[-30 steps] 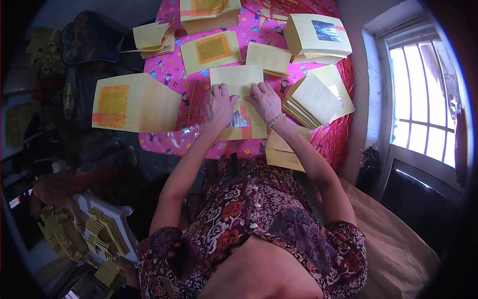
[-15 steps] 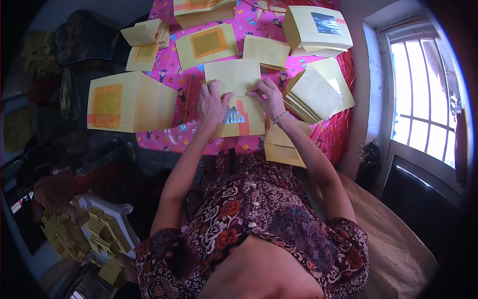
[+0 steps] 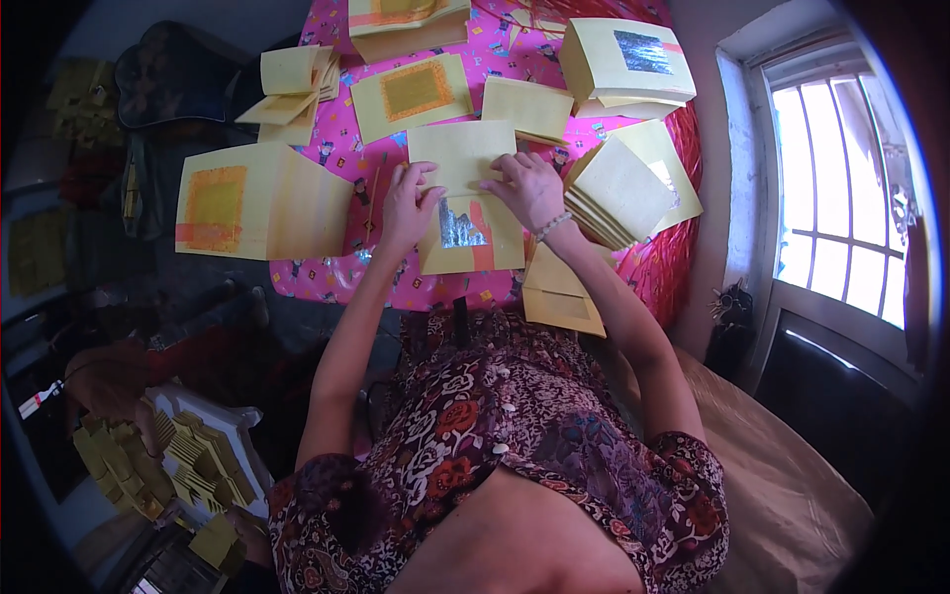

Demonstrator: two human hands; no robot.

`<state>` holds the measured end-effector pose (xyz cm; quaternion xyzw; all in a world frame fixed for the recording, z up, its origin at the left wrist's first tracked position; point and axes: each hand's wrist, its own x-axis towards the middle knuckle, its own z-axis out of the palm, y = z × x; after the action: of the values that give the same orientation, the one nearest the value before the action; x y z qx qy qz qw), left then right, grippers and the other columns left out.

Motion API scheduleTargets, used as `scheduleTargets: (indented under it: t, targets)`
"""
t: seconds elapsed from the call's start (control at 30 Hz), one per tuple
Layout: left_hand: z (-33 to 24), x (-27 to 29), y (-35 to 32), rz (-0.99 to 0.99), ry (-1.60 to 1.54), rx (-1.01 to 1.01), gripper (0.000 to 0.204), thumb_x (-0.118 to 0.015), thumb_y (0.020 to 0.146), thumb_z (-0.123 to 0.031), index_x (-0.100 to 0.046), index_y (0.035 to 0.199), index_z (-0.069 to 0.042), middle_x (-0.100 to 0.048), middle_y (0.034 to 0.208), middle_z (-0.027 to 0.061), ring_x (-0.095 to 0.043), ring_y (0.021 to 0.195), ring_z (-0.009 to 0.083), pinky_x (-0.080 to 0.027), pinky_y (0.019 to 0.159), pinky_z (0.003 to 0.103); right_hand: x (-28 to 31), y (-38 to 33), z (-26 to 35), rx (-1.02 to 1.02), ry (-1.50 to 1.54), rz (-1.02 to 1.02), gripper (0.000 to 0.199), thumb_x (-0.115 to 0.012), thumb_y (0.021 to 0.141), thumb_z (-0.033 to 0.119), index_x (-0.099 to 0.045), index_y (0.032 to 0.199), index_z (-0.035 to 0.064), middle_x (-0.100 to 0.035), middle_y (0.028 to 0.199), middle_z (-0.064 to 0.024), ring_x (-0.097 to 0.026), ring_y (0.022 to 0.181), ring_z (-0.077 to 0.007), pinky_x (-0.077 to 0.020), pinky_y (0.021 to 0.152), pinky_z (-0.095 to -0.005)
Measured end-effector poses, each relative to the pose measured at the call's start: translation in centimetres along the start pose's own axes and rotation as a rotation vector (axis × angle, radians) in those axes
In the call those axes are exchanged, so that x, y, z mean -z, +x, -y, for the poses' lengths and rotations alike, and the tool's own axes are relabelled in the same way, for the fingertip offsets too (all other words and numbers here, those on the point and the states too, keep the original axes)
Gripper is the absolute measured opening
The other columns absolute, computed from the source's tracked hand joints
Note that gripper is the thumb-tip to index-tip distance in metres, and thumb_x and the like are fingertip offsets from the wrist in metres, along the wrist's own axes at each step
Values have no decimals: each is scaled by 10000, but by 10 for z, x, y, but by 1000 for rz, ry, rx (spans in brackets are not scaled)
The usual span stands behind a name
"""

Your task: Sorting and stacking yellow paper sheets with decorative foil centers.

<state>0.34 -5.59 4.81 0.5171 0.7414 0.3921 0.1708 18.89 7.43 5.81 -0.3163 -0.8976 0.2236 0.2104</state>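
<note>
Over pink cloth [image 3: 336,282], rests curled fingers of left hand [image 3: 405,208] and right hand [image 3: 532,190] on creased sheet [image 3: 460,158] beneath, apparently steadying its fold; cannot tell if pinching. Just right of fingers, has stack [image 3: 621,188], perhaps for easy reach; beyond fingertips, gold-patched card [image 3: 416,92].

A pink patterned table cover [image 3: 332,279] carries a silver-patched sheet [image 3: 463,226] and yellow paper stacks [image 3: 618,188].

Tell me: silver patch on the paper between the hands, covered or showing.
Showing, at least partly: the silver patch gleams on the paper, left hand beside it.
</note>
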Motion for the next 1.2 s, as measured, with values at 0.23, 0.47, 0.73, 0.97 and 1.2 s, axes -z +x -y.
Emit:
scheduleTargets:
  t: [0.23, 0.47, 0.73, 0.97, 1.2]
  targets:
    - [13, -9, -2, -30, -118, 85, 378, -784, 752, -81, -608, 1086, -70, -415, 813, 8, -404, 584, 84, -383, 526, 237, -21, -5, -2, 16, -74, 8, 391, -742, 753, 388, -598, 990, 112, -613, 894, -54, -581, 841, -263, -483, 759, -375]
    - [51, -21, -4, -2, -662, 242, 359, -736, 803, -21, -572, 1119, -68, -426, 746, -76, -372, 586, -5, -299, 493, 162, -26, 1, -3, 57, -37, -23, 394, -743, 753, 377, -594, 993, 102, -601, 902, -57, -574, 846, -264, -484, 764, -369]
    - [42, -13, -2, 69, -646, 301, 365, -726, 818, -26, -554, 1137, -71, -478, 779, -54, -443, 640, 14, -365, 544, 165, -11, 1, -6, 77, -71, 82, 419, -746, 744, 388, -590, 1018, 111, -565, 940, -61, -583, 904, -248, -504, 765, -377]
    - [35, -9, 2, -289, -270, 394, 381, -761, 824, -226, -542, 1075, -41, -568, 809, 21, -557, 685, 127, -452, 614, 260, -16, 11, -14, 483, -360, 104, 297, -636, 843, 395, -569, 894, 110, -532, 917, -44, -565, 856, -202, -444, 712, -348]
    - [-1, -5, 19, -102, -559, 547, 420, -694, 880, -164, -443, 1185, -23, -618, 946, 125, -637, 774, 140, -517, 525, 259, -18, 11, -23, 487, -353, -19, 295, -636, 836, 408, -587, 806, 118, -530, 841, -25, -543, 831, -199, -434, 692, -352]
